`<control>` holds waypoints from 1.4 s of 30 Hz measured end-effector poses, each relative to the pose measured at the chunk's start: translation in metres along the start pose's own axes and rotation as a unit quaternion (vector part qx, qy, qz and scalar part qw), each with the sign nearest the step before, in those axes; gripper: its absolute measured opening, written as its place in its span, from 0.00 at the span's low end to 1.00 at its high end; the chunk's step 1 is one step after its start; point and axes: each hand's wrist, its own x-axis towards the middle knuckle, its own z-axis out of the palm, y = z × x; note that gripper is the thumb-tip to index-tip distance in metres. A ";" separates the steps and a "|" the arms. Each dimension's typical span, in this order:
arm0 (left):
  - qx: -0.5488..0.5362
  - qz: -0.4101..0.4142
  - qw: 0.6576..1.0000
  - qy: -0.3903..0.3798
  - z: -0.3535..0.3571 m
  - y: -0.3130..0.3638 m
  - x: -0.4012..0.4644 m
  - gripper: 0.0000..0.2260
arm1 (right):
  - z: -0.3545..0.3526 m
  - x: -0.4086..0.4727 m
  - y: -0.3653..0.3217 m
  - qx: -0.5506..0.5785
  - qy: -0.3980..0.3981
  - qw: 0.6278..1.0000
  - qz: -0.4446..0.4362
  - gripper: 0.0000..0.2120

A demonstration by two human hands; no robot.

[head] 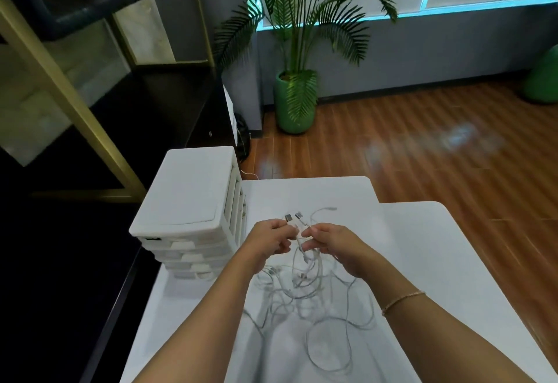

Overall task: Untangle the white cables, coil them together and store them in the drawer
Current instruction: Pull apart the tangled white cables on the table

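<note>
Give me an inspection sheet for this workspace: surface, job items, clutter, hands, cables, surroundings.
Surface: white table, with a second white tabletop butted against its far edge.
Job's things: white cables in a loose tangle; white drawer unit at the left, its drawers look closed.
Clutter: nothing seen.
Hands: left hand and right hand each pinch cable ends, holding two USB plugs side by side above the table.
Cables: loops trail from the hands onto the table; still tangled, not coiled.
Surroundings: potted palm on the wooden floor, dark shelving at left.
</note>
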 end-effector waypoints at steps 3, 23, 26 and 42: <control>-0.040 -0.009 0.999 0.007 -0.001 0.001 -0.001 0.04 | 0.002 -0.007 -0.007 -0.010 -0.004 1.000 -0.005 0.11; -0.071 0.014 0.997 0.007 0.017 0.019 -0.014 0.09 | 0.004 -0.009 -0.024 0.061 0.076 0.994 -0.043 0.08; -0.074 -0.009 0.996 -0.041 0.019 0.010 -0.019 0.11 | 0.000 -0.009 -0.026 0.091 0.101 0.990 -0.047 0.06; 0.204 0.069 0.976 -0.041 0.025 -0.017 -0.018 0.04 | 0.003 -0.018 -0.032 0.146 0.127 0.981 -0.026 0.06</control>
